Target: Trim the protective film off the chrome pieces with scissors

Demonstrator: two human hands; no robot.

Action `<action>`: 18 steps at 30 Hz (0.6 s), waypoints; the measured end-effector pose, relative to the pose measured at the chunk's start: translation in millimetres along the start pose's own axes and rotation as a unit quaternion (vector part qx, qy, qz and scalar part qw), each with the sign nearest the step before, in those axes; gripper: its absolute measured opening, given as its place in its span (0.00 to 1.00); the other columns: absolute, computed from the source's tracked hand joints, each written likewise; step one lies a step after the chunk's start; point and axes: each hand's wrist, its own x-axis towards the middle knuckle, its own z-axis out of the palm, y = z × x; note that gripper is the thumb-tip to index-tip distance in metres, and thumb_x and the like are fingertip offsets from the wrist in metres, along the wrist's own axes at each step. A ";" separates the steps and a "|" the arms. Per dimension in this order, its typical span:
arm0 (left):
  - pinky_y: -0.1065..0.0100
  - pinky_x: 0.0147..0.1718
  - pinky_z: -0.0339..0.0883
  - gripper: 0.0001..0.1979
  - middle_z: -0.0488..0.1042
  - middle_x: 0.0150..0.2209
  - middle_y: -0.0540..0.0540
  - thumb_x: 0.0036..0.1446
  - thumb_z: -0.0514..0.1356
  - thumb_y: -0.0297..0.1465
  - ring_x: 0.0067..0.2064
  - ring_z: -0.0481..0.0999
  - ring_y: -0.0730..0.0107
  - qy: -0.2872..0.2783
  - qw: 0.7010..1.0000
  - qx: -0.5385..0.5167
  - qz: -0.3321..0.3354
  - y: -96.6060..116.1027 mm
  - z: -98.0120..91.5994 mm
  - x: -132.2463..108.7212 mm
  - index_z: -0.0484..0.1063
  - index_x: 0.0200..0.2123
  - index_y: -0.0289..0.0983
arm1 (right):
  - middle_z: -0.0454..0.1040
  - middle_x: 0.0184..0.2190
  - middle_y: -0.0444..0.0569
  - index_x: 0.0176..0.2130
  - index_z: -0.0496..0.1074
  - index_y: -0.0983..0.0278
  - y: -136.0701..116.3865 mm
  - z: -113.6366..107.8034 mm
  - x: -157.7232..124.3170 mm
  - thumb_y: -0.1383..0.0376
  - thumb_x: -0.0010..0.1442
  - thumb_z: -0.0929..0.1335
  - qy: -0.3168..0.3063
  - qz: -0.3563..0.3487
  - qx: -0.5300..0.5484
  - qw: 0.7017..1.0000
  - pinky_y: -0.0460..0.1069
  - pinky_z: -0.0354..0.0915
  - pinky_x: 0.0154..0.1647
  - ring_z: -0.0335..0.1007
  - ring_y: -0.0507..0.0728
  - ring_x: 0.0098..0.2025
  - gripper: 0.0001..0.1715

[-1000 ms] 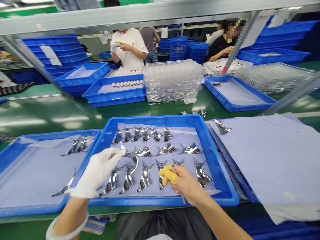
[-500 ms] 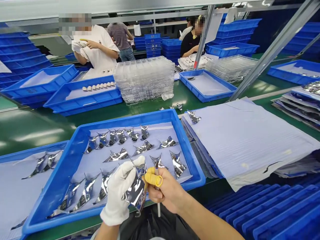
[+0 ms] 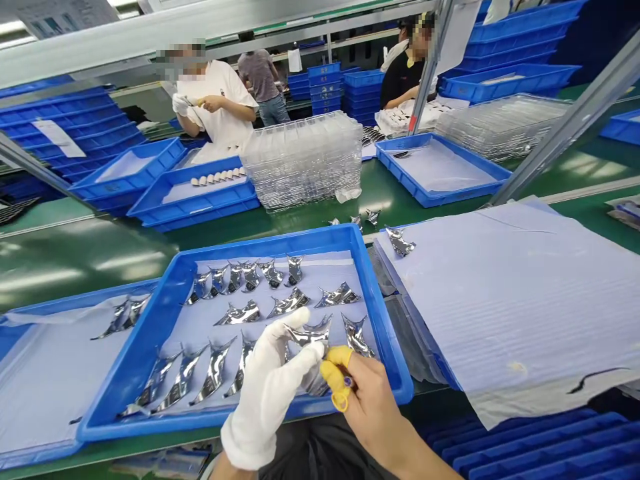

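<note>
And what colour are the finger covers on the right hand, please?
The finger covers on the right hand are yellow, shown in the head view.

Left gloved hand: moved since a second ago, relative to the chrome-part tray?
Yes, rightward. The left gloved hand was at the left side of the blue tray; now it's over the front wall, near the middle.

Your right hand (image 3: 370,393) can pass rightward over the blue tray's rim (image 3: 383,313) and the broad paper sheet (image 3: 500,287), avoiding the metal piece (image 3: 400,242) near its far-left corner. Ahead, stacked clear trays (image 3: 305,160) and a slanted post (image 3: 565,130) obstruct you.
</note>
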 end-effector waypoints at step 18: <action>0.65 0.51 0.75 0.10 0.83 0.47 0.47 0.59 0.66 0.35 0.49 0.81 0.60 0.000 0.994 0.011 0.110 -4.1 -35.5 3.5 0.82 0.45 0.45 | 0.82 0.30 0.50 0.47 0.72 0.62 -1.2 24.5 2.3 0.68 0.72 0.63 0.135 -0.189 -0.178 0.956 0.48 0.72 0.30 0.80 0.57 0.28 0.09</action>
